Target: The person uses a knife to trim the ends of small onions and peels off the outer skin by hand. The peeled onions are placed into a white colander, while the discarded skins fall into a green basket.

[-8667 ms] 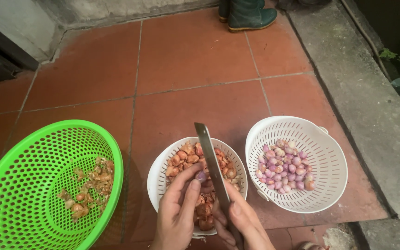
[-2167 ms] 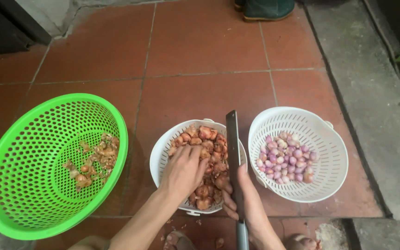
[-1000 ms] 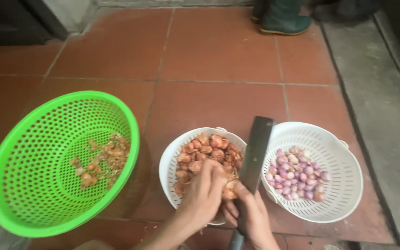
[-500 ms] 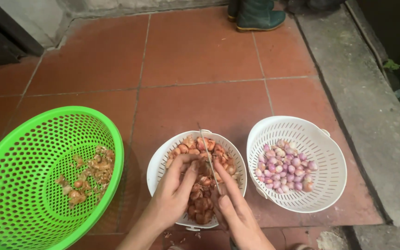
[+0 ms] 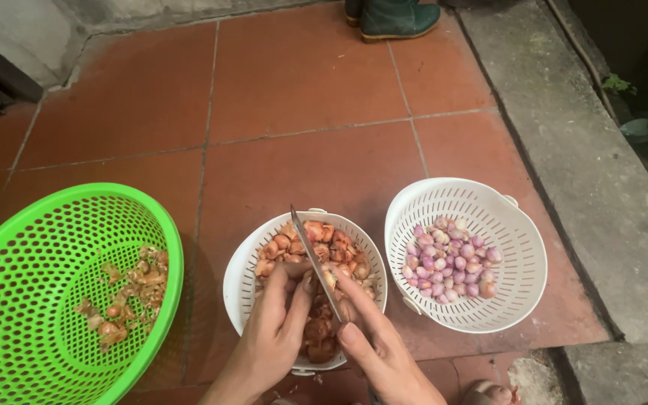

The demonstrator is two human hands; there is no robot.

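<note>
Head view looks down on a small shallot (image 5: 310,283) pinched in the fingertips of the left hand (image 5: 275,330), held just over the middle white basket (image 5: 243,264) of unpeeled shallots (image 5: 316,244). The right hand (image 5: 384,352) is clamped around a knife (image 5: 315,261), its thin blade slanting up and away between the 2 hands, edge right beside the left thumb and fingers. Both hands sit close together, nearly touching at the shallot.

To the right, just beside the middle basket, a second white basket (image 5: 523,281) holds peeled pinkish shallots (image 5: 451,261). To the left, a green basket (image 5: 31,255) holds dry skins and trimmings (image 5: 125,296). All 3 rest on red floor tiles (image 5: 294,90); a dark boot (image 5: 395,16) stands at the far edge.

Risk, as I judge it: the blade works so near the fingertips that a slip on the smooth skin could nick the left thumb, or flick the shallot onto the tiles.

The knife handle is buried in the right palm, the shallot is mostly covered by fingers, and whether the edge is touching it cannot be told. The green basket is cut off at the left.
</note>
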